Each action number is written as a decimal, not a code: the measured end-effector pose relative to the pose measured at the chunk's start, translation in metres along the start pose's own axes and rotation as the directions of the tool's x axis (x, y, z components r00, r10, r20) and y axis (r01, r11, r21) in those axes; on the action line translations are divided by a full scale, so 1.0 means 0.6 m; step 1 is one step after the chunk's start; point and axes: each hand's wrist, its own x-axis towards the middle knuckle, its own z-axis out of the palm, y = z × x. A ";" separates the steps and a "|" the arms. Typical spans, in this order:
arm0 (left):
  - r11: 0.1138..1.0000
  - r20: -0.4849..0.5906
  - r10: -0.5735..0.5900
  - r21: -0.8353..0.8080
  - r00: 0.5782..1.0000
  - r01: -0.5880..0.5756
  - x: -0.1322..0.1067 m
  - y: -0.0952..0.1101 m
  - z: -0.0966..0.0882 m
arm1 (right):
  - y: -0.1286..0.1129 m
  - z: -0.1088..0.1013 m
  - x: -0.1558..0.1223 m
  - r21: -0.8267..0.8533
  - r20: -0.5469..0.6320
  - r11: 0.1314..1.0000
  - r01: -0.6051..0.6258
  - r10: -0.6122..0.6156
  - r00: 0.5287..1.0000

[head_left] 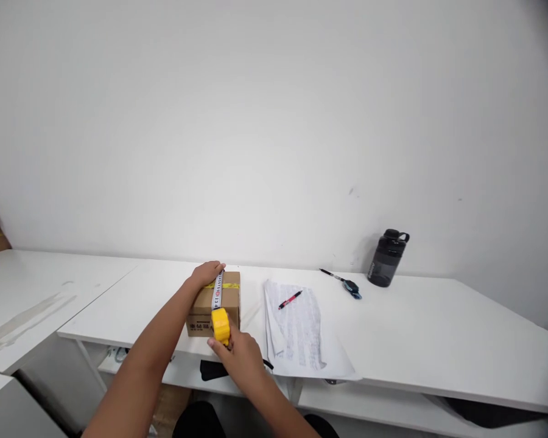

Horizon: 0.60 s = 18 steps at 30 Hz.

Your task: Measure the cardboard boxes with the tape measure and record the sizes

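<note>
A small cardboard box (pixel 231 298) with yellow tape across its top sits near the front edge of the white table. My right hand (pixel 242 354) grips a yellow tape measure (pixel 220 325) just in front of the box. Its white blade (pixel 217 292) runs away from me over the box's top to the far edge. There my left hand (pixel 209 271) reaches over the back left of the box, fingers closed at the blade's far end. Dark printing shows on the box's near side, partly covered by the tape measure.
Right of the box lie handwritten papers (pixel 301 328) with a red pen (pixel 290 300) on them. Further back are a black pen (pixel 331 274), a small dark blue object (pixel 352 288) and a dark water bottle (pixel 385 261). Shelves run under the table (pixel 415 340); a wall stands behind.
</note>
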 end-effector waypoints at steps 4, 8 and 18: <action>1.000 0.014 0.018 -0.009 1.000 -0.018 0.004 0.000 0.001 | -0.003 0.009 -0.009 0.058 -0.026 0.998 -0.006 0.007 1.000; 0.999 0.022 -0.005 -0.036 1.000 0.006 0.012 -0.006 0.010 | 0.001 0.014 -0.014 0.014 -0.085 1.000 0.014 -0.013 0.996; 0.997 0.005 0.018 -0.069 1.000 -0.018 0.004 -0.001 0.013 | -0.002 0.013 0.018 -0.133 -0.098 0.990 0.038 -0.051 0.994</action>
